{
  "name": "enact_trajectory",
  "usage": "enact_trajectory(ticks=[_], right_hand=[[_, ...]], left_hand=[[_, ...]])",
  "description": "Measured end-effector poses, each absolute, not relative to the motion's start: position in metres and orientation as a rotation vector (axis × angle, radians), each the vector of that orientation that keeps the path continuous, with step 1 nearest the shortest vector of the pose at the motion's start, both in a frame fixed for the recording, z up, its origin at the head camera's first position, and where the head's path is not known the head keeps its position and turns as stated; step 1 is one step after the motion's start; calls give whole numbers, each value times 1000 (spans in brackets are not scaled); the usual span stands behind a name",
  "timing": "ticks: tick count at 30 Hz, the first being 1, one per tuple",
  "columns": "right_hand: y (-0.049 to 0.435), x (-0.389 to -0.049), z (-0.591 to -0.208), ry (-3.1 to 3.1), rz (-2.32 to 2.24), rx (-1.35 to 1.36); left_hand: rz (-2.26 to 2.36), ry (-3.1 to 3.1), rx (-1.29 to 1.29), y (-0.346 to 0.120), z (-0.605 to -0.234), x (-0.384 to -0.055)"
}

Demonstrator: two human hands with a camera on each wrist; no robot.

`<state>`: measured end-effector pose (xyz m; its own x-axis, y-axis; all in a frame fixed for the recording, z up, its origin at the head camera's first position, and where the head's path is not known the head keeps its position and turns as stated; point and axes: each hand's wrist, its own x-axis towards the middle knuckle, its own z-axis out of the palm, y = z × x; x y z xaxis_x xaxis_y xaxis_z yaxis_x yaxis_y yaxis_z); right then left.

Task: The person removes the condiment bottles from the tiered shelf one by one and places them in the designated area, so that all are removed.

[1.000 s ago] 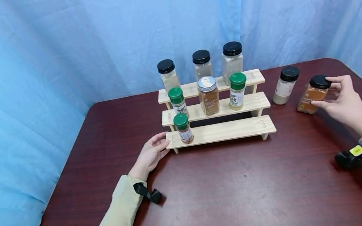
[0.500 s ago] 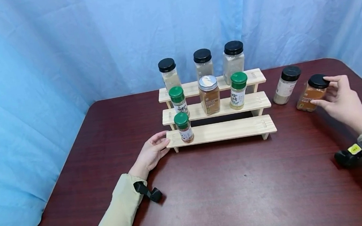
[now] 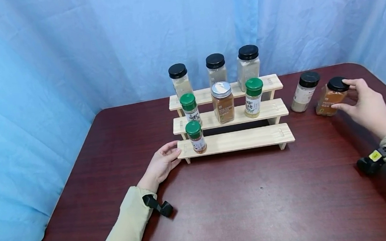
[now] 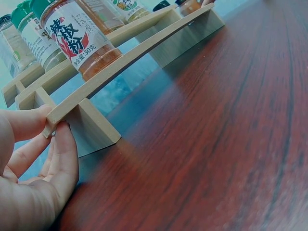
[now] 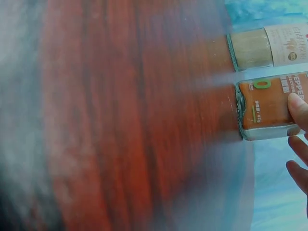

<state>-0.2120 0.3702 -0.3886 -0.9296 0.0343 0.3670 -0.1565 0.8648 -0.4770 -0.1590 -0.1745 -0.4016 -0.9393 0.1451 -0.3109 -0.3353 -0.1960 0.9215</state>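
Clearly, right hand (image 3: 369, 107) pinches "PEPPER" jar (image 3: 329, 101); left hand (image 3: 160, 163), rack (image 3: 243, 139) under "辣椒粉" bottle (image 4: 79, 38).

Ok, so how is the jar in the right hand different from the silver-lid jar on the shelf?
The held jar has a black lid; the silver-lid jar has a silver lid. The right hand grips the held jar, while the silver-lid jar stands on the middle shelf. Both look orange-brown, with pale writing.
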Motion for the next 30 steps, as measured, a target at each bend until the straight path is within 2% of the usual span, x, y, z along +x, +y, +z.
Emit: enact_trajectory(ticks=[4,13,30], right_hand=[[378,-223,-399,-2671,671,80],[361,-213,-372,-2688,778,133],[357,-222,-367,-2736,739,73]], left_hand=[[2201,1759,-227,-175,-401,-159],[2197,1759,-226,-174,-400,-159],[2212,1763,-203,-174,-401,-157]])
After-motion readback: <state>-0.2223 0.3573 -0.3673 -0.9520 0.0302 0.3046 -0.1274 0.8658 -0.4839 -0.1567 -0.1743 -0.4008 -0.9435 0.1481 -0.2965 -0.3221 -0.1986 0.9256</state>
